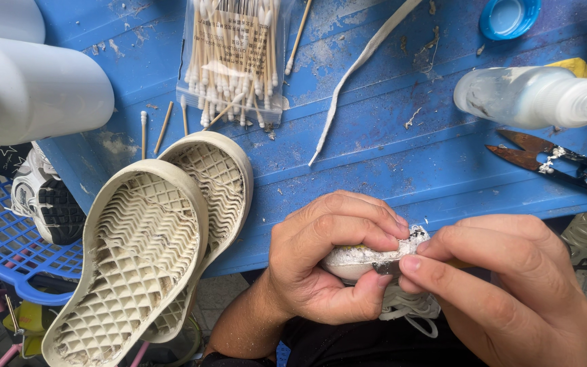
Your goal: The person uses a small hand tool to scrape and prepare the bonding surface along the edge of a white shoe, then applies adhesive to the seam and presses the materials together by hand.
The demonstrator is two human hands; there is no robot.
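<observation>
White shoe (356, 259) steadied in the clenched left hand (321, 261) while the right hand (511, 285) pinches a small tool against it, above the blue tabletop (388, 156).

A clear plastic bag of cotton swabs (234, 58) lies at the blue table's (388, 136) far edge, left of centre. It is rectangular, with a pale printed label at its top.

Two bare hands, left hand (324, 261) and right hand (518, 285), no gloves, no rings, short plain fingernails, left forearm (242, 326) bare with fine pale dust on it, dark clothing (368, 343) below the wrists
</observation>
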